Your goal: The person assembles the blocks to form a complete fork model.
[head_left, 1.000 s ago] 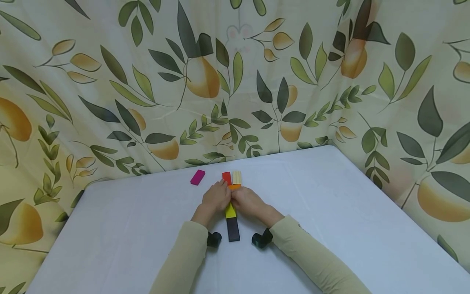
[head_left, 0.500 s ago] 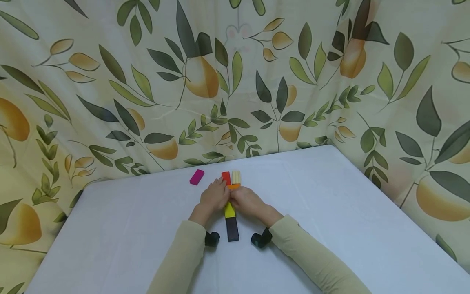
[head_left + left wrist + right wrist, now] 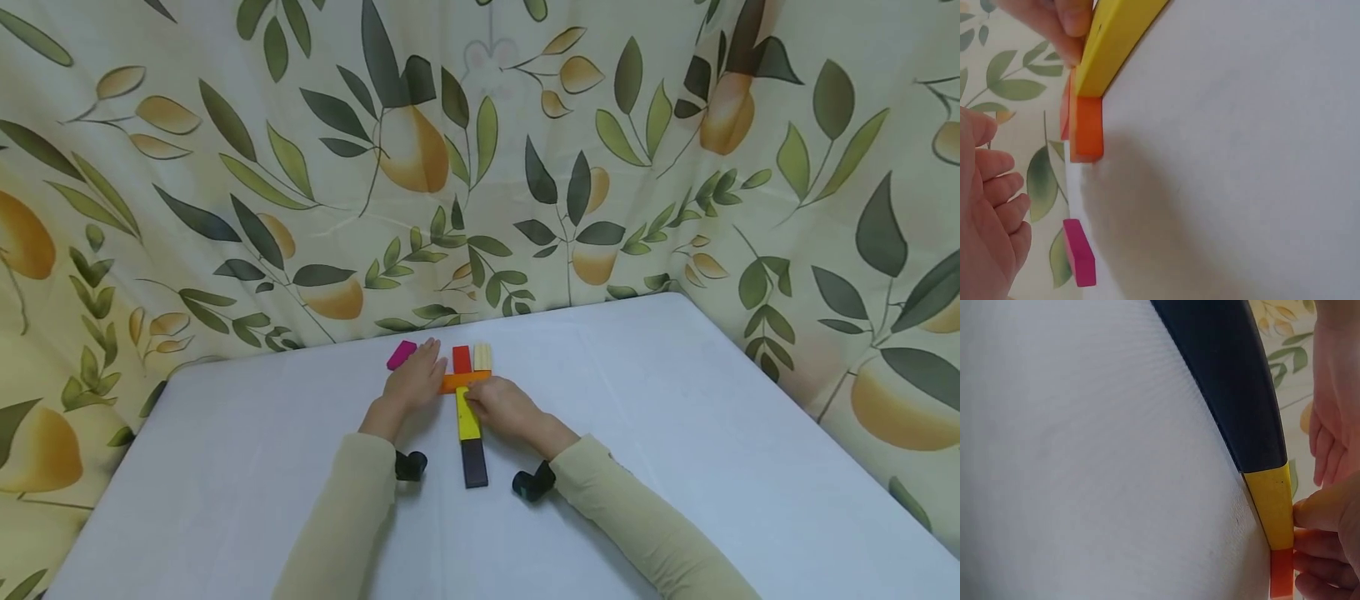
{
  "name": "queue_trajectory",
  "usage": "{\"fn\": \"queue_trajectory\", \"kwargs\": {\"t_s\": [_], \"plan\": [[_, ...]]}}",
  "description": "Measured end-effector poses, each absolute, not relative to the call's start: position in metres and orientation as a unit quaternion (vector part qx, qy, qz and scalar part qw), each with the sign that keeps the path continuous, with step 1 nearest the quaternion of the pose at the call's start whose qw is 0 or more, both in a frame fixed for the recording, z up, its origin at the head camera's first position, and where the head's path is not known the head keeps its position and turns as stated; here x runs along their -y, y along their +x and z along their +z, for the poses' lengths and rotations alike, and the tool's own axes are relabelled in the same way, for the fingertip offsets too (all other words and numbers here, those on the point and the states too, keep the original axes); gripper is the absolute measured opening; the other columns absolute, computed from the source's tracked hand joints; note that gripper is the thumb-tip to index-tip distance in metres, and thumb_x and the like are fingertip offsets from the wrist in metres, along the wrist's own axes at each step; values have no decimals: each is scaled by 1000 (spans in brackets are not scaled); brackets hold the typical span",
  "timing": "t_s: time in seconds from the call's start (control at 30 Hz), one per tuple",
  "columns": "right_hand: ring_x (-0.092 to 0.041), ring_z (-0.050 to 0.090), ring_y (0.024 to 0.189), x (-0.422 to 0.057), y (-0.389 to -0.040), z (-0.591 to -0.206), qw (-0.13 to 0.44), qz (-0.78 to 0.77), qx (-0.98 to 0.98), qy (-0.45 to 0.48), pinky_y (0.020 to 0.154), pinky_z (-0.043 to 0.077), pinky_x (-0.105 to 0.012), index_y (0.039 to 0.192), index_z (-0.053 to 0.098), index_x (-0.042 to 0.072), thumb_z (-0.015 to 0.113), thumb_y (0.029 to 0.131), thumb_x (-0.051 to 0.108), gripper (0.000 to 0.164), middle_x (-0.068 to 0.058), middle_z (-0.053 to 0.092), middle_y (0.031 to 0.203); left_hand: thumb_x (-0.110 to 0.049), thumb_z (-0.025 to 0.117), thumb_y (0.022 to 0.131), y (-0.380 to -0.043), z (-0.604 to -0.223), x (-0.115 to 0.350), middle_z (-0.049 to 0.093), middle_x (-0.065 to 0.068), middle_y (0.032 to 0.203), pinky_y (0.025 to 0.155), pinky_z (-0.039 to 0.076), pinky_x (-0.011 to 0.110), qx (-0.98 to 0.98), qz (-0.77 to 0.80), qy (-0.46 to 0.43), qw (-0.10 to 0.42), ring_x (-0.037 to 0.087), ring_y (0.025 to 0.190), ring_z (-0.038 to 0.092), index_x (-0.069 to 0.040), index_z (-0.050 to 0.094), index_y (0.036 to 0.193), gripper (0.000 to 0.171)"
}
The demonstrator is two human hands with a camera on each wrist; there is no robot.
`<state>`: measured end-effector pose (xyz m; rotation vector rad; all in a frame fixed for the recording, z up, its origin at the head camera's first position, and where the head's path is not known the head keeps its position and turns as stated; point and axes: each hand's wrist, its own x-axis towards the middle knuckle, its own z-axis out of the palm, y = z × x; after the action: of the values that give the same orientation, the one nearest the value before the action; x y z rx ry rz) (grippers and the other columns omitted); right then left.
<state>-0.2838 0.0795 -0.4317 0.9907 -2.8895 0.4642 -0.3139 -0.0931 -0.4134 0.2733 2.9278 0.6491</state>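
Observation:
Flat coloured blocks form a figure on the white table. A yellow block [image 3: 468, 419] runs from a dark block [image 3: 475, 463] up to an orange block [image 3: 452, 384] lying crosswise. Beyond the orange one are a red block [image 3: 461, 359] and a cream ridged block [image 3: 482, 357]. My right hand [image 3: 508, 407] rests its fingertips on top where yellow meets orange, fingers bent, as the right wrist view also shows. My left hand [image 3: 411, 385], holding nothing, hovers with loose fingers left of the orange block. It partly hides a magenta block [image 3: 401, 355], which lies apart in the left wrist view.
A white cloth covers the table [image 3: 637, 375]. Behind it hangs a curtain [image 3: 555, 208] printed with leaves and fruit, meeting the table's back edge. Small black wrist cameras [image 3: 534, 483] sit below both sleeves.
My left hand has moved left and away from the blocks, toward the magenta one, uncovering the orange block's left end and more of the yellow. My right hand stays at the yellow and orange blocks.

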Motion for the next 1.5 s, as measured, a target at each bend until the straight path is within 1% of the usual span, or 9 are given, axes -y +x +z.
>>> {"fn": "queue_trajectory", "kwargs": {"t_s": [0.1,0.23,0.37,0.57,0.8,1.0,1.23,1.4,1.5], "plan": [[-17,61,94,-78,-284,-432,21,155,936,317,87,47,-28,109,68,5,63,88,14,24,-5,67,103,-38,38,97,-316,-411,100,18,5,151,107,18,46,-971,216,75,72,21,138,15,-12,20,147,59],[-17,60,100,-77,-283,-433,16,156,937,312,88,47,-28,110,67,5,62,89,14,24,-5,66,109,-34,35,99,-319,-411,112,19,10,151,108,17,46,-973,207,74,68,24,137,16,-5,21,146,57],[-17,59,102,-77,-283,-433,18,154,938,309,88,47,-28,110,68,5,61,89,13,24,-5,65,110,-31,33,99,-323,-415,123,19,14,150,108,16,44,-973,210,76,60,27,137,17,-1,22,144,55],[-16,59,102,-78,-282,-434,17,150,939,308,88,46,-28,110,67,5,61,89,13,24,-5,65,111,-26,35,98,-322,-424,136,17,19,149,108,17,46,-971,220,62,69,32,136,17,3,19,144,56],[-17,58,104,-78,-280,-435,12,154,939,308,89,46,-30,111,67,5,60,89,13,24,-6,64,112,-24,34,98,-320,-436,141,18,18,149,108,16,46,-973,208,55,79,33,136,17,2,22,143,54],[-17,58,104,-79,-281,-432,7,155,941,301,89,46,-30,113,66,5,61,89,15,26,-6,64,113,-21,32,98,-320,-434,139,24,18,147,107,20,46,-980,177,70,65,34,134,23,3,29,141,49],[-18,58,104,-79,-282,-431,8,155,942,299,89,46,-30,112,66,5,61,89,15,26,-6,63,114,-19,35,98,-321,-431,135,24,18,147,106,22,46,-983,154,68,70,34,133,24,2,29,142,49],[-18,58,104,-79,-282,-432,13,155,940,302,89,46,-30,112,66,5,61,89,13,25,-6,64,113,-15,43,95,-321,-432,131,29,17,146,103,30,47,-988,122,61,67,33,131,30,0,32,141,50],[-18,58,105,-79,-282,-432,17,155,940,303,89,46,-30,112,66,5,61,89,13,25,-6,63,113,-13,48,93,-319,-429,127,36,17,142,97,38,46,-992,103,55,55,33,125,39,-1,37,139,48]]}}
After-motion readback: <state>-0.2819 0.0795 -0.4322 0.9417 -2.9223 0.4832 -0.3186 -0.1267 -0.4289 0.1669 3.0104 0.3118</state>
